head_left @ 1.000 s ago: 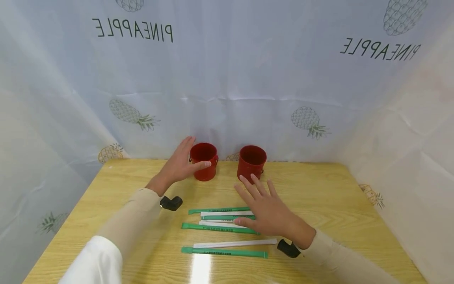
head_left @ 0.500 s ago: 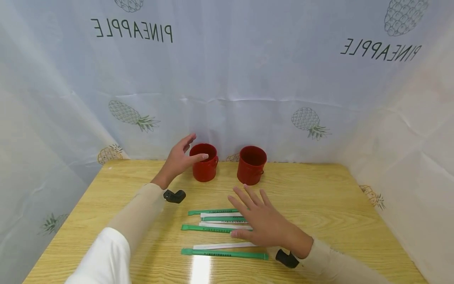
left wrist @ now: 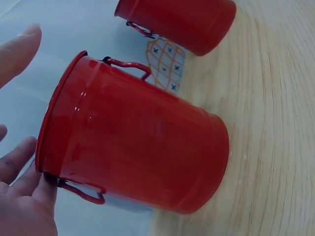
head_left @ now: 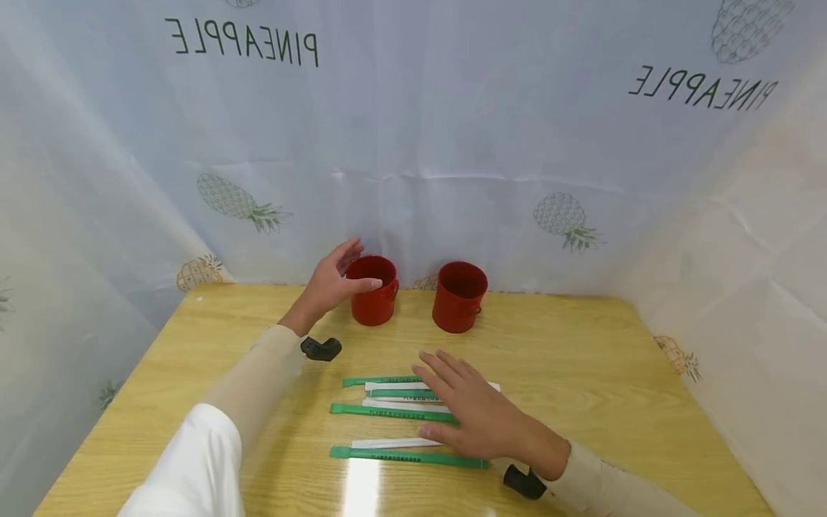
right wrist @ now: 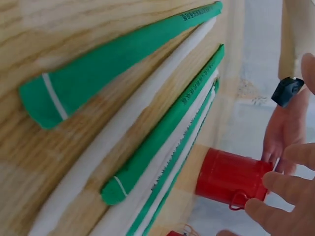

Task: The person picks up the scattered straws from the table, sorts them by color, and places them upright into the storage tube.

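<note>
My left hand (head_left: 325,289) is at the left red bucket (head_left: 372,307), its thumb over the near side of the rim. In the left wrist view that small metal bucket (left wrist: 138,132) has wire ear handles; some fingers lie by its rim, and whether they touch is unclear. Spread and extended, my right hand (head_left: 481,418) hovers above the right ends of several straws in paper wrappers. Some wrappers are green, like the nearest green straw (head_left: 400,457); others are white, like the white straw (right wrist: 128,113). The hand hides part of them.
Another red bucket (head_left: 455,309) stands upright to the right of the first, near the table's back edge. A pineapple-print curtain (head_left: 413,143) hangs behind the wooden table (head_left: 568,359). Each wrist carries a black camera mount (head_left: 321,349).
My right hand has drawn back from in front of the right bucket toward the near straws. The left hand has shifted slightly, its thumb higher over the bucket. Buckets and straws keep their places.
</note>
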Available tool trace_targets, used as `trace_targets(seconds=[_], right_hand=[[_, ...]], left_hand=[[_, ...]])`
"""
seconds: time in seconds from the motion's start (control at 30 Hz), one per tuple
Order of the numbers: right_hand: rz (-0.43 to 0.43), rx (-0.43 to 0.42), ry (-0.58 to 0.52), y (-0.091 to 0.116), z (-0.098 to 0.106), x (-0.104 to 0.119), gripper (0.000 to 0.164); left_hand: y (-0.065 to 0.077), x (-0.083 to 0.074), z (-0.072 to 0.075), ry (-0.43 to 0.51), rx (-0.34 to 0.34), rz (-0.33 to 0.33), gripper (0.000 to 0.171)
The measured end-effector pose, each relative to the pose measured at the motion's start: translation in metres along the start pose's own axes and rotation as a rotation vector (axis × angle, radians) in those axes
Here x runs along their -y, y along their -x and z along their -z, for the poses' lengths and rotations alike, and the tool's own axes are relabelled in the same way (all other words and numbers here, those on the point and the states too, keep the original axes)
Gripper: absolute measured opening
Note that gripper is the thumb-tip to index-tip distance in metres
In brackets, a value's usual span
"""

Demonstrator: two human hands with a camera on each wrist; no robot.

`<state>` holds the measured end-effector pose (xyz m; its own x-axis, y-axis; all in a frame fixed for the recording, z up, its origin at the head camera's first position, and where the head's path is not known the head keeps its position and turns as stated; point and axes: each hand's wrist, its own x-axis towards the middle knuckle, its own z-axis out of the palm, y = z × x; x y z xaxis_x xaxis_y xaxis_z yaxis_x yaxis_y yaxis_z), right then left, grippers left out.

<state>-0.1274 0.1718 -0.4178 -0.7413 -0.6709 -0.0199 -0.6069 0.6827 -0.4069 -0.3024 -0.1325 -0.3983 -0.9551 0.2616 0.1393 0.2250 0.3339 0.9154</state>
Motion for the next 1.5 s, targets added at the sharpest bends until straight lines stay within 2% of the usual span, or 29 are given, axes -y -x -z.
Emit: trace_targets(seconds=[0.23,0.33,0.43,0.5,0.6,0.77,0.97,1.2,1.5], right_hand=[[0.000,-0.070,-0.145,0.001,-0.007,-0.004,0.073],[0.022,-0.151,-0.192,0.002,-0.013,-0.007,0.061],[0.043,-0.244,-0.305,0.004,-0.020,-0.011,0.045],[0.028,-0.290,-0.389,0.005,-0.025,-0.014,0.034],[-0.049,-0.330,-0.480,0.008,-0.029,-0.018,0.024],[-0.171,-0.338,-0.473,0.016,-0.033,-0.027,0.016],[-0.223,-0.327,-0.428,0.028,-0.030,-0.040,0.014],[-0.212,-0.316,-0.399,0.031,-0.029,-0.045,0.017],[-0.169,-0.310,-0.404,0.017,-0.034,-0.036,0.017]], left_hand=[[-0.004,0.001,0.002,0.056,0.010,-0.009,0.098],[-0.005,0.002,0.001,0.050,0.024,-0.011,0.100],[-0.006,0.004,0.001,0.041,0.038,-0.006,0.103],[-0.007,0.005,0.000,0.037,0.049,-0.001,0.103],[-0.009,0.007,0.001,0.033,0.058,0.003,0.103],[-0.010,0.009,0.001,0.025,0.049,0.007,0.102],[-0.009,0.009,0.002,0.026,0.052,0.010,0.102],[-0.008,0.007,0.006,0.018,0.050,0.002,0.101],[-0.009,0.008,0.003,0.015,0.059,0.006,0.100]])
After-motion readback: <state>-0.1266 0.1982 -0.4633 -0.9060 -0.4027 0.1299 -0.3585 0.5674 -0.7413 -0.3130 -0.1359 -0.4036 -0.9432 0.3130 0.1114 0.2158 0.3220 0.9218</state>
